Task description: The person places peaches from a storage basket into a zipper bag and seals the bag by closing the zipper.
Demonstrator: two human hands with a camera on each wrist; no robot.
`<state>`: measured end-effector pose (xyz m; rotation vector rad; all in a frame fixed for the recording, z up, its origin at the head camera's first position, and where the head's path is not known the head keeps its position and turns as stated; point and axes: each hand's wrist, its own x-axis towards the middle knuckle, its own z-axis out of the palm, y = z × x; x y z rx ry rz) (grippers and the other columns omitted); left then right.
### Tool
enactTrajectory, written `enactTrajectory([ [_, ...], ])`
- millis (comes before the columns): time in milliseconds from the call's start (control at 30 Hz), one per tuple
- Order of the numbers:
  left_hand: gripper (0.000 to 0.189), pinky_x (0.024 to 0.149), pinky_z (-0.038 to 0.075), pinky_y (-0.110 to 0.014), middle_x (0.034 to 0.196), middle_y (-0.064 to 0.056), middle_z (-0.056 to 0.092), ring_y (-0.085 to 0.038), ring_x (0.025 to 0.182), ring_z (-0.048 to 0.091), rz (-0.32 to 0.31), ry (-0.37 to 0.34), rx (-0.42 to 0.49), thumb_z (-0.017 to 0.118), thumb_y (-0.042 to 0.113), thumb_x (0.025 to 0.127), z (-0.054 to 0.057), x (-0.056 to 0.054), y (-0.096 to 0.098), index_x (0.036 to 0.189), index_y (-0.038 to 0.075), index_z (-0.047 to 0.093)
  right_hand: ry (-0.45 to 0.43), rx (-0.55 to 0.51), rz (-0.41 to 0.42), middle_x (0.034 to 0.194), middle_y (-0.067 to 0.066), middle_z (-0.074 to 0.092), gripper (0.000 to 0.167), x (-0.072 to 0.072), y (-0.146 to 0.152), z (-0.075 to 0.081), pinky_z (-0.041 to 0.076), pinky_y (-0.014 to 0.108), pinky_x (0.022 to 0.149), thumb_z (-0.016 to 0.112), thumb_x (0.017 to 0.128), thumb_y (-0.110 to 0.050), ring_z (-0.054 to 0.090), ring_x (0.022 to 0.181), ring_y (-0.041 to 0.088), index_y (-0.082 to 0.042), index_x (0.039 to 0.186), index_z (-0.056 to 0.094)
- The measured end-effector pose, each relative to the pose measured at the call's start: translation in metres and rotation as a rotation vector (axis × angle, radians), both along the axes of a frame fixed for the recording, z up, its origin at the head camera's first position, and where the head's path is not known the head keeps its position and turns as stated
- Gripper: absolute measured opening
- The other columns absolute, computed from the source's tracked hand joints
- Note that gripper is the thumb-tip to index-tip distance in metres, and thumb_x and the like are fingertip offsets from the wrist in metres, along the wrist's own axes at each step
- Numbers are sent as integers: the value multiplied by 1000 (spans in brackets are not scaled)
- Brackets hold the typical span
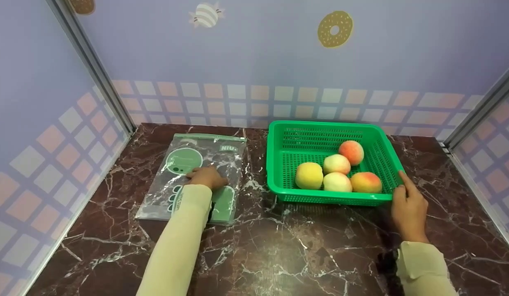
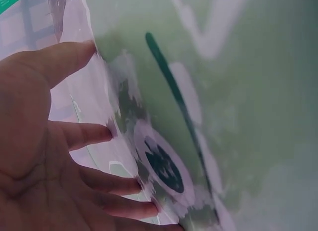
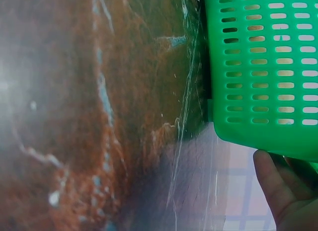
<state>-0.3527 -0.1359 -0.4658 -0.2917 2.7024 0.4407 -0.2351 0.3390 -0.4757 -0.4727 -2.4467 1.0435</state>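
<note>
A clear zip bag (image 1: 155,197) with green printed shapes and a slider along its far edge lies flat on the left. My left hand (image 1: 207,177) is over its middle; in the left wrist view the spread fingers (image 2: 94,134) touch the plastic with their tips. A green plastic basket (image 1: 332,198) with slotted walls stands to the right. Several yellow-red peaches (image 1: 337,182) sit inside it, mostly along the near side. My right hand (image 1: 410,211) touches the basket's near right corner, fingers extended along its outer side. In the right wrist view a fingertip (image 3: 263,159) is right at the green wall.
Everything rests on a dark red marbled tabletop (image 1: 275,250). A purple back wall (image 1: 258,53) with a tile pattern stands just behind the basket. Side panels close off the left and right, joined by grey metal corner posts (image 1: 94,61).
</note>
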Motion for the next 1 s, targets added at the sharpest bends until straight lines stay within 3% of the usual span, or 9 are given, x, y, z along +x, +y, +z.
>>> enactTrajectory([
  [167, 85, 100, 22, -79, 148, -47, 12, -69, 133, 10, -55, 11, -1, 58, 53, 87, 2, 2, -6, 150, 3, 32, 7, 2, -12, 78, 15, 49, 50, -1, 0, 0, 30, 34, 53, 26, 99, -33, 27, 48, 17, -36, 145, 42],
  [300, 84, 99, 23, -79, 149, -45, 12, -67, 135, 9, -79, 14, 14, 59, 53, 87, 4, 6, -10, 151, 7, 31, 13, 1, -14, 107, 21, 62, 49, -2, 1, 0, 29, 35, 55, 27, 99, -32, 28, 50, 18, -36, 145, 43],
  [567, 84, 97, 26, -79, 148, -46, 13, -68, 134, 10, -166, 9, 4, 57, 51, 88, 6, 7, -18, 153, 7, 27, 2, -4, -9, 140, 15, 54, 50, -3, 2, -1, 30, 35, 61, 26, 99, -32, 30, 58, 22, -35, 146, 42],
  [667, 83, 100, 28, -76, 148, -43, 19, -67, 134, 13, -208, 14, 3, 58, 50, 88, 6, 7, -22, 152, 6, 28, -2, -3, -15, 124, 20, 61, 50, -3, 2, 0, 30, 35, 61, 26, 99, -33, 30, 55, 21, -35, 146, 42],
  [700, 83, 101, 28, -74, 149, -42, 22, -67, 134, 14, -218, 17, 5, 59, 50, 88, 6, 7, -23, 152, 6, 29, -5, -3, -17, 112, 21, 61, 50, -2, 2, 0, 30, 35, 61, 26, 99, -33, 30, 54, 20, -36, 146, 42],
  [800, 83, 106, 26, -70, 149, -38, 26, -66, 134, 16, -242, 23, 15, 61, 49, 88, 6, 7, -28, 152, 7, 29, -3, 4, -18, 88, 21, 55, 50, -2, 1, 1, 29, 35, 56, 26, 99, -32, 28, 49, 18, -36, 145, 43],
  [967, 86, 108, 26, -68, 149, -35, 29, -61, 136, 20, -255, 30, 33, 65, 47, 86, 5, 6, -32, 153, 8, 27, 11, 20, -9, 70, 13, 49, 49, -1, 0, 1, 27, 34, 53, 26, 99, -31, 25, 47, 16, -35, 145, 44],
  [1000, 87, 108, 27, -67, 149, -34, 29, -60, 136, 22, -256, 32, 38, 66, 47, 85, 5, 6, -32, 153, 9, 27, 9, 19, -11, 64, 10, 41, 49, 0, 0, 1, 27, 34, 52, 26, 99, -32, 25, 47, 15, -35, 144, 44],
])
